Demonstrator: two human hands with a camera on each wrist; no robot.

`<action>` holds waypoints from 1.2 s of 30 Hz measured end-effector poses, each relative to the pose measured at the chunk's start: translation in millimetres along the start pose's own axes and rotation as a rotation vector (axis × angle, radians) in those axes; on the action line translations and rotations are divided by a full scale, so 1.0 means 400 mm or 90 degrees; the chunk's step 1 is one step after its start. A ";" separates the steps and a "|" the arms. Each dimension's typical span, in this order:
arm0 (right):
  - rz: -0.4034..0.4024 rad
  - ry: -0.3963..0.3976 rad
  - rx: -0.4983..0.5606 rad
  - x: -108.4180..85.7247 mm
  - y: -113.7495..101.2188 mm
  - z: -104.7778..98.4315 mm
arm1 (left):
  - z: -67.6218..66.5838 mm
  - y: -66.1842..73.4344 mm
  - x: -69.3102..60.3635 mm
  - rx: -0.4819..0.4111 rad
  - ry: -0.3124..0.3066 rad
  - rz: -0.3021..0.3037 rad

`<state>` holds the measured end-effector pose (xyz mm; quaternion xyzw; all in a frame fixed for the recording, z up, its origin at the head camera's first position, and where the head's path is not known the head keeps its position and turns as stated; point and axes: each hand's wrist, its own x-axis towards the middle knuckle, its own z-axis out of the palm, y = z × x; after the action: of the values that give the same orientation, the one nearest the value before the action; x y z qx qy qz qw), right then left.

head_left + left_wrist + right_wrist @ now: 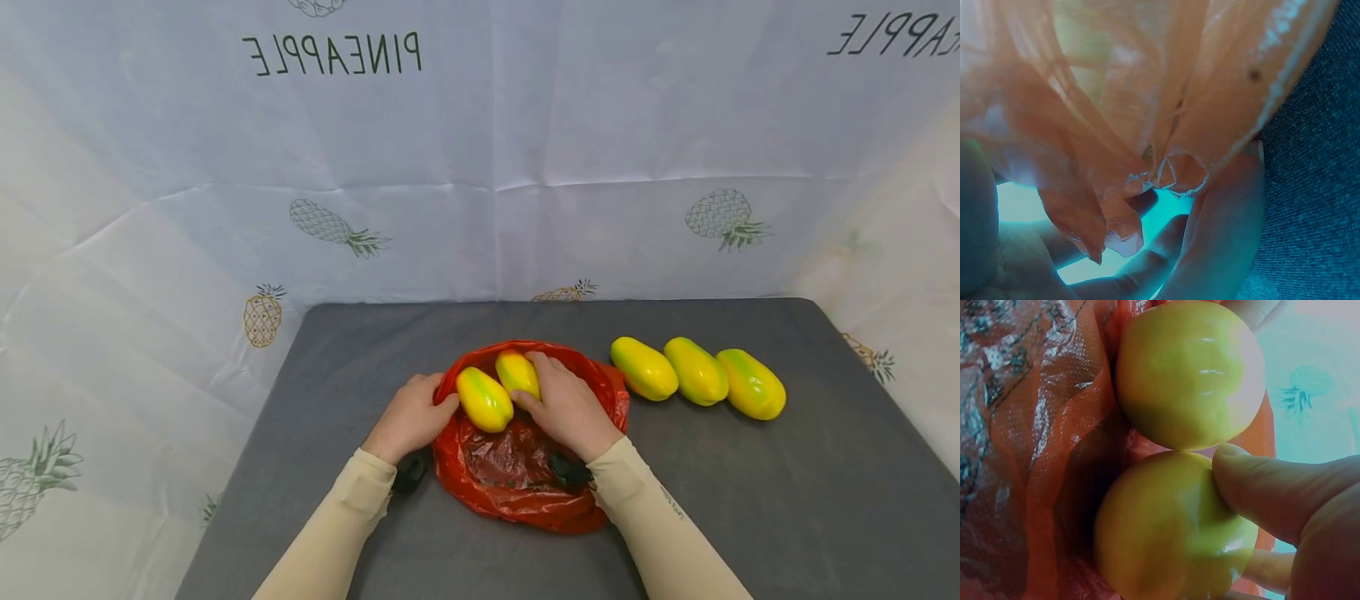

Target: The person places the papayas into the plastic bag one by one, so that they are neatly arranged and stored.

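Cream long sleeves point(333, 533) frame a crinkled red plastic bag point(517, 502), pinched at its edge by the left hand point(411, 417); inside, the right hand point(572, 408) grasps one glossy yellow-green oval fruit point(517, 372) beside a second such fruit point(485, 400): two in, three matching fruits point(696, 372) left outside

Open red plastic bag point(517, 503), 2 yellow fruits point(485, 400) inside, side by side

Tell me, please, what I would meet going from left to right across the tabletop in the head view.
Left grip, left yellow fruit in the red bag, right yellow fruit in that bag, right grip, first loose fruit, second loose fruit, third loose fruit.
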<state>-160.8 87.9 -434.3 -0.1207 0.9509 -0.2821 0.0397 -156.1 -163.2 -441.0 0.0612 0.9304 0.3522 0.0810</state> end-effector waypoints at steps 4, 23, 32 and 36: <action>0.001 -0.001 -0.006 -0.001 0.001 0.001 | 0.001 -0.001 -0.001 -0.001 -0.001 0.000; 0.025 -0.010 -0.022 -0.050 0.008 -0.069 | -0.001 0.002 0.004 -0.006 -0.007 0.003; 0.039 0.064 0.016 -0.124 0.066 -0.172 | 0.007 -0.003 0.004 0.007 -0.012 0.007; 0.067 0.115 -0.006 -0.159 0.127 -0.220 | 0.001 -0.004 0.001 0.023 -0.010 0.005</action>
<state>-122.5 191.6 -387.9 -0.0449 0.9569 -0.2852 -0.0323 -156.7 -164.0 -442.2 0.0692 0.9356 0.3354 0.0854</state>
